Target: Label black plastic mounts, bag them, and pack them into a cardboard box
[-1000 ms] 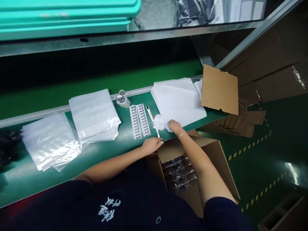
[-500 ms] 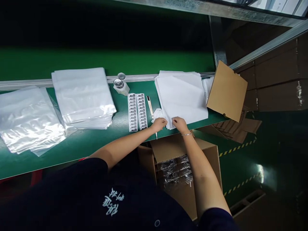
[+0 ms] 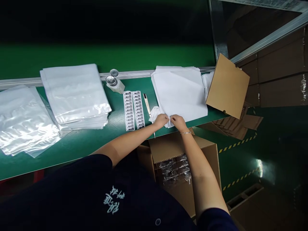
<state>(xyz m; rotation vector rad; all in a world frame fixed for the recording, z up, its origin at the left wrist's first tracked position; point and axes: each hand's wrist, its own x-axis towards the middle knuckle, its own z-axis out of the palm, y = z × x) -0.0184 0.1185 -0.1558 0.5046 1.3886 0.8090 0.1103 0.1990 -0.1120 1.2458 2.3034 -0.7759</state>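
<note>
My left hand [image 3: 160, 120] and my right hand [image 3: 177, 122] meet at the near corner of a stack of white paper sheets [image 3: 180, 93] on the green table [image 3: 96, 141]. Both hands are closed in a pinch on the corner of the top sheets. A crumpled white scrap [image 3: 154, 113] lies just left of my left hand. A narrow blade-like tool [image 3: 147, 106] lies beside it, and two strips of printed labels [image 3: 133, 109] lie further left.
Two piles of clear plastic bags [image 3: 74, 93] [image 3: 21, 118] cover the table's left. A small metal-capped dispenser [image 3: 114, 83] stands by the rail. A cardboard piece [image 3: 227, 86] leans at the right. An open carton [image 3: 183, 160] of wrapped items sits below the table edge.
My left hand has moved from the table edge up to the paper corner, joining my right hand there. The view has shifted downward and slightly right.
</note>
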